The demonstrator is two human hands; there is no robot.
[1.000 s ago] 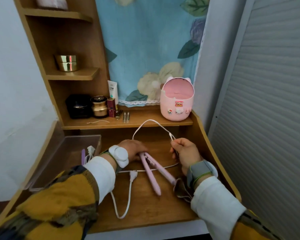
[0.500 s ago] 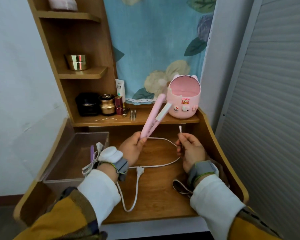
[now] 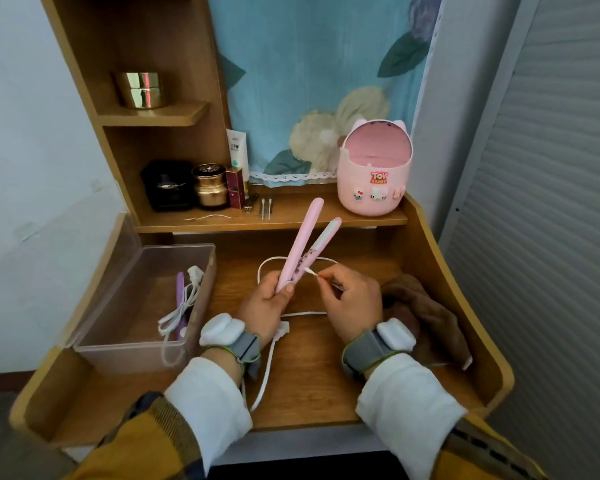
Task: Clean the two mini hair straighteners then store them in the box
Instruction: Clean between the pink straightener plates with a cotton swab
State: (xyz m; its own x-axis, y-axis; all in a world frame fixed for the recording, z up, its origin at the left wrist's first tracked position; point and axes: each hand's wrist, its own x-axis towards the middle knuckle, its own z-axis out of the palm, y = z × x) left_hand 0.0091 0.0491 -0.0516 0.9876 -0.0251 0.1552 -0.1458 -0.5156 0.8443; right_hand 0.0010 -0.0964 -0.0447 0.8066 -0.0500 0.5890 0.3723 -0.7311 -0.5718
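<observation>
My left hand (image 3: 264, 306) grips the hinge end of a pink mini hair straightener (image 3: 303, 242), which points up and away with its two arms spread apart. My right hand (image 3: 352, 301) pinches a cotton swab (image 3: 313, 272) whose tip touches the straightener's inner side near the hinge. The straightener's white cord (image 3: 267, 365) loops over the desk beneath both hands. A purple mini straightener (image 3: 180, 296) with a coiled white cord lies inside the clear plastic box (image 3: 125, 351) at the left of the desk.
A brown cloth (image 3: 426, 313) lies at the desk's right. On the shelf behind stand a pink desktop bin (image 3: 374, 181), cosmetic jars (image 3: 208, 185), a tube, and spare cotton swabs (image 3: 265, 207). The desk has raised wooden side walls.
A second ago the straightener lay on the desk. My left hand lifted it upright. My right hand brought the swab from beside it to its inner side near the hinge.
</observation>
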